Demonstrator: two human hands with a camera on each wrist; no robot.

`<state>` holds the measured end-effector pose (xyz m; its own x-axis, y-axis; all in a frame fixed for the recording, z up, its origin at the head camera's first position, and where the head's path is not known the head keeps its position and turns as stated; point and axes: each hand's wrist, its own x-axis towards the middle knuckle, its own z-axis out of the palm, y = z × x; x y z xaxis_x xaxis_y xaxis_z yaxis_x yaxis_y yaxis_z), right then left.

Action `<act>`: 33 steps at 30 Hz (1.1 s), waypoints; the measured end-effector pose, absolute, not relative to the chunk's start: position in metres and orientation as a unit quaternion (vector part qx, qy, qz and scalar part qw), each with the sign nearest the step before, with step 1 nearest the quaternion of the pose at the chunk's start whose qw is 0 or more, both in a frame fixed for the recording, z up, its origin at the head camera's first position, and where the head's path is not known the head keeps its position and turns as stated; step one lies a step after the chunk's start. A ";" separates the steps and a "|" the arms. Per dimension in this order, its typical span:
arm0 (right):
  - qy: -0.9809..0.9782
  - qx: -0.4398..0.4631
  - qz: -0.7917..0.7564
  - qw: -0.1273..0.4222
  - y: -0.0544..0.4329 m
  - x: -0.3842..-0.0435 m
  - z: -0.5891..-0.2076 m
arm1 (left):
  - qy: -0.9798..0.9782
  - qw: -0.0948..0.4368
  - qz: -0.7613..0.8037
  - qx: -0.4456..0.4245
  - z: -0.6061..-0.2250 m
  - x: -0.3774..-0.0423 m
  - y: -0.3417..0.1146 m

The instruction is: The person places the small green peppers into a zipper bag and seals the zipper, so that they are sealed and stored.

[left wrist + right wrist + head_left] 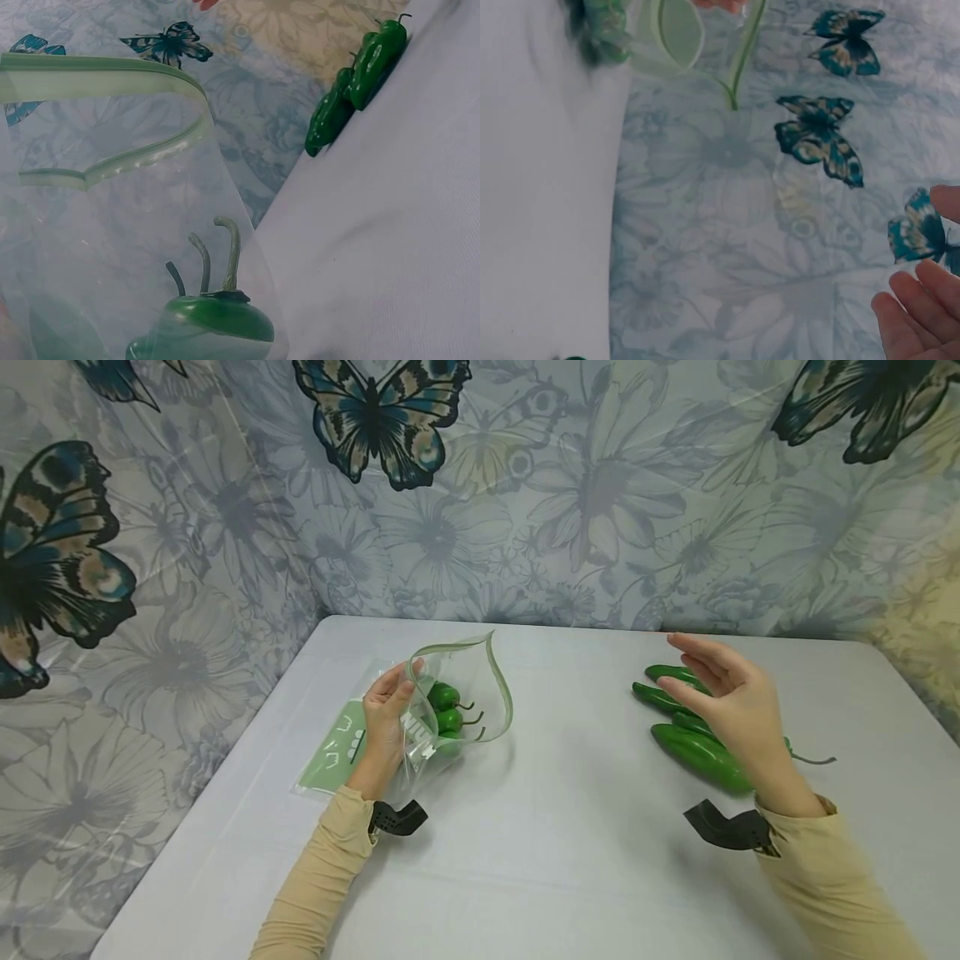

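Note:
In the head view my left hand (386,714) pinches the near rim of a clear zip bag (487,681) with a green edge. The bag's mouth gapes open toward the right. Several green peppers (450,720) lie inside, their stems pointing right; the left wrist view shows three stems above a pepper (225,315) through the plastic. My right hand (738,706) is raised over another group of long green peppers (697,756) at the right and holds nothing. Its fingers are extended, with the thumb apart from them, and it hides part of that group.
A flat green-and-clear package (341,747) lies under and left of the bag. The white table (570,860) meets a wall covering (600,527) printed with flowers and butterflies at the back and left. White tabletop separates the bag from the right-hand peppers.

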<state>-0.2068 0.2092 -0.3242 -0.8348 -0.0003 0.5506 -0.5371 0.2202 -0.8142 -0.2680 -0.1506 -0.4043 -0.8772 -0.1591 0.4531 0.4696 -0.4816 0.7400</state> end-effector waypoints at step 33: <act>-0.859 0.018 0.493 0.138 0.319 -0.151 -0.409 | -0.482 0.185 -0.842 -0.157 -0.403 -0.265 -0.149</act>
<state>-0.1512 0.3186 -0.4085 -0.9614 0.1055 0.2543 -0.1665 0.5126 -0.8423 -0.2653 -0.1492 -0.4027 -0.8822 -0.1609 0.4425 0.4631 -0.4664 0.7536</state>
